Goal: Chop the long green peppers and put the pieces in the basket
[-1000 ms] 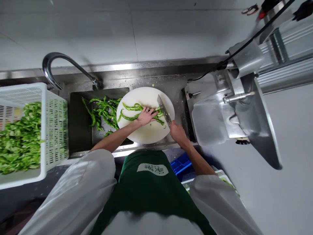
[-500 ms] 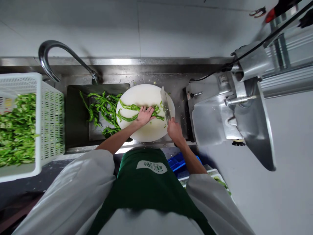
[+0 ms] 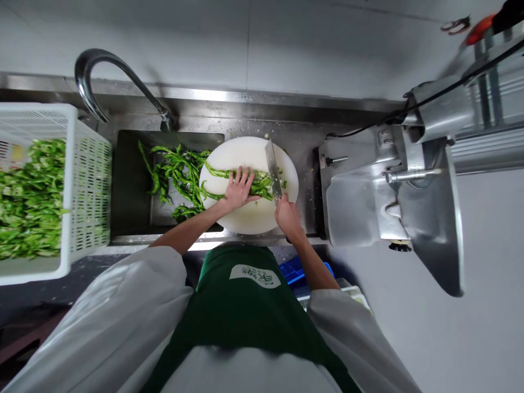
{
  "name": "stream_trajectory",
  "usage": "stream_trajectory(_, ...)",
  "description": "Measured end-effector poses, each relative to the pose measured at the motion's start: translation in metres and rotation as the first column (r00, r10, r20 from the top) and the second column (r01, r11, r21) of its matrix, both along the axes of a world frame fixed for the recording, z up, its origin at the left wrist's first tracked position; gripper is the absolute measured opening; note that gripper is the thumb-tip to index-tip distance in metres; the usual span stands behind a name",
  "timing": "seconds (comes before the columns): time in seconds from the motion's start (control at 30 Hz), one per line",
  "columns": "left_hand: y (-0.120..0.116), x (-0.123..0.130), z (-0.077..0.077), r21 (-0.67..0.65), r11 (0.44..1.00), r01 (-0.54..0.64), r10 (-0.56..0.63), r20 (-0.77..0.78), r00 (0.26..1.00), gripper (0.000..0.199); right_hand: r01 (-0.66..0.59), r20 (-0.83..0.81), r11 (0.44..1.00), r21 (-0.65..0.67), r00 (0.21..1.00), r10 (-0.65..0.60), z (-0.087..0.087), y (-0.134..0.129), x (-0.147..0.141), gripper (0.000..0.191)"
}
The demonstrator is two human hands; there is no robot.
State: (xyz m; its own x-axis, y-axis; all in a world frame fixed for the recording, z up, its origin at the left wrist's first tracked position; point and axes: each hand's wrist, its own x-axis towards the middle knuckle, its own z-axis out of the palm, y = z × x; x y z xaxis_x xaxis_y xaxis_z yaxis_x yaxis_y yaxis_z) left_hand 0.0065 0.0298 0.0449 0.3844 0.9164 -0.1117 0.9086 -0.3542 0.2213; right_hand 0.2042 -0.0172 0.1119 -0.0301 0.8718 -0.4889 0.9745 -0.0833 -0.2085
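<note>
A round white cutting board (image 3: 249, 221) lies partly over the right end of the sink. Long green peppers (image 3: 216, 172) stretch across it. My left hand (image 3: 239, 192) lies on the peppers with its fingers spread. My right hand (image 3: 288, 217) is wrapped round the handle of a cleaver (image 3: 273, 168), whose blade stands across the right end of the peppers. Small green bits lie around the blade. More whole green peppers (image 3: 182, 174) are in the sink, left of the board.
A white basket (image 3: 90, 191) of cut green peppers stands at the left. A curved faucet (image 3: 123, 79) arches over the sink (image 3: 129, 191). A metal slicing machine (image 3: 385, 188) is at the right. Blue and white crates (image 3: 297, 273) sit below the counter's front edge.
The camera view has shifted. My left hand's fingers have spread wider on the peppers. The cleaver has moved left, nearer my left hand, and its blade is now over the pepper ends.
</note>
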Motion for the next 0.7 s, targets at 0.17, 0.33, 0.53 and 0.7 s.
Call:
stream_trajectory(0.17, -0.001, -0.001, -0.008, -0.055, 0.998, -0.026, 0.024, -0.031, 0.999, 0.082, -0.001, 0.004, 0.996, -0.089, 1.000, 0.002, -0.019, 0.007, -0.030, 0.035)
stream_trajectory(0.33, 0.001, -0.011, -0.001, -0.030, 0.997, -0.075, 0.074, -0.037, 0.997, 0.093, -0.004, -0.027, 0.997, -0.082, 1.000, 0.001, -0.009, 0.017, -0.024, 0.032)
stream_trajectory(0.53, -0.009, -0.020, -0.001, -0.082, 0.989, -0.121, 0.118, -0.046, 0.992, 0.096, -0.022, -0.044, 0.999, -0.023, 0.999, 0.021, 0.011, 0.000, -0.028, 0.032)
stream_trajectory(0.7, -0.009, -0.014, -0.005, -0.080, 0.983, -0.164, 0.160, -0.057, 0.986, 0.087, -0.011, -0.040, 0.997, -0.071, 0.999, 0.008, -0.019, 0.005, -0.060, 0.031)
